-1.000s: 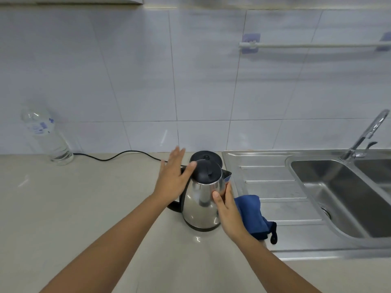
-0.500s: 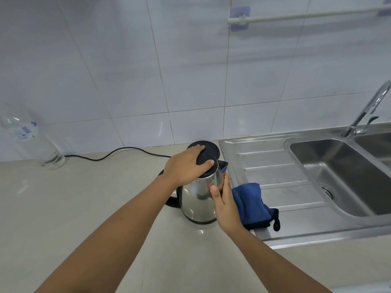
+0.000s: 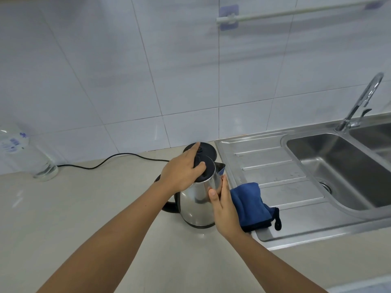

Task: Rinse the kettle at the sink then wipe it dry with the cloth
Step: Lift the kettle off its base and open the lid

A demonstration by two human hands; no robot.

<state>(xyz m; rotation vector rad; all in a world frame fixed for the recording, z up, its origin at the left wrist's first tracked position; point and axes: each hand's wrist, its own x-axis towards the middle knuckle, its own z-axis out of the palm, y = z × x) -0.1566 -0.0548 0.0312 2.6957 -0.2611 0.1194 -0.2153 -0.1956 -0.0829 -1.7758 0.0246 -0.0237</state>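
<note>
A stainless steel kettle point(image 3: 195, 205) with a black lid point(image 3: 208, 171) stands on the beige counter just left of the sink unit. My left hand point(image 3: 182, 173) lies over the lid; its thumb and curled fingers grip the lid while the index finger points away. My right hand point(image 3: 224, 208) rests against the kettle's right side, thumb on the front and fingers straight up towards the spout. A folded blue cloth point(image 3: 250, 205) lies on the steel drainboard point(image 3: 275, 163), right behind my right hand. The kettle's handle is mostly hidden by my left forearm.
The kettle's black power base point(image 3: 206, 149) with its cord point(image 3: 118, 158) sits behind the kettle by the wall. To the right are the sink basin point(image 3: 338, 166) and the faucet point(image 3: 364, 100). A clear plastic bottle point(image 3: 23, 153) stands far left. A rail point(image 3: 296, 11) hangs on the tiles.
My left hand went from open beside the kettle to down onto the lid, gripping it. My right hand stayed against the kettle's side. The view moved closer and tilted.
</note>
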